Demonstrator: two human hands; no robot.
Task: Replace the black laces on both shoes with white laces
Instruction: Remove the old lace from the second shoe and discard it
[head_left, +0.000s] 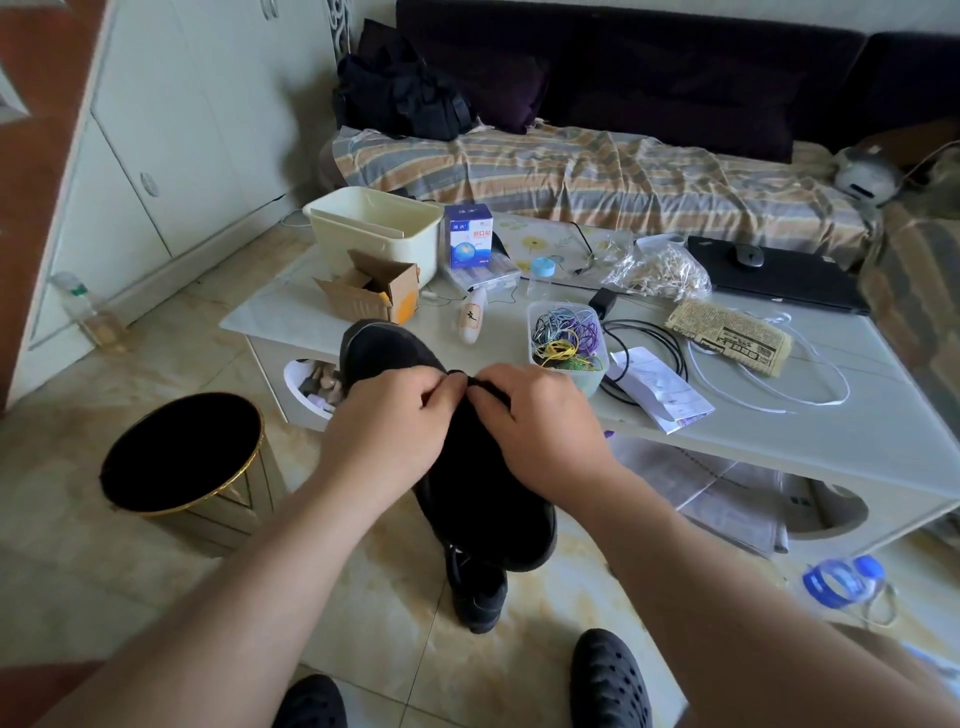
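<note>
Both hands are up on the black shoe (395, 353), which sits raised just in front of the desk (810, 410), toe pointing at it. The left hand (387, 423) and the right hand (540, 421) each have fingers curled tight, pinching the black lace (485, 387) between them over the shoe's top. The second black shoe (475, 592) lies on the floor right below the first.

On the desk behind the shoe stands a blue and white box (469, 236) with red Chinese characters, too small to read. Right of the shoe there's a clear tub of coloured wires (566, 338), then a folded newspaper (732, 335) with dense print I can't make out. White laces (769, 405) loop across the desk beside that paper. A black, gold-rimmed bin (182, 452) stands on the floor left of the shoe.
</note>
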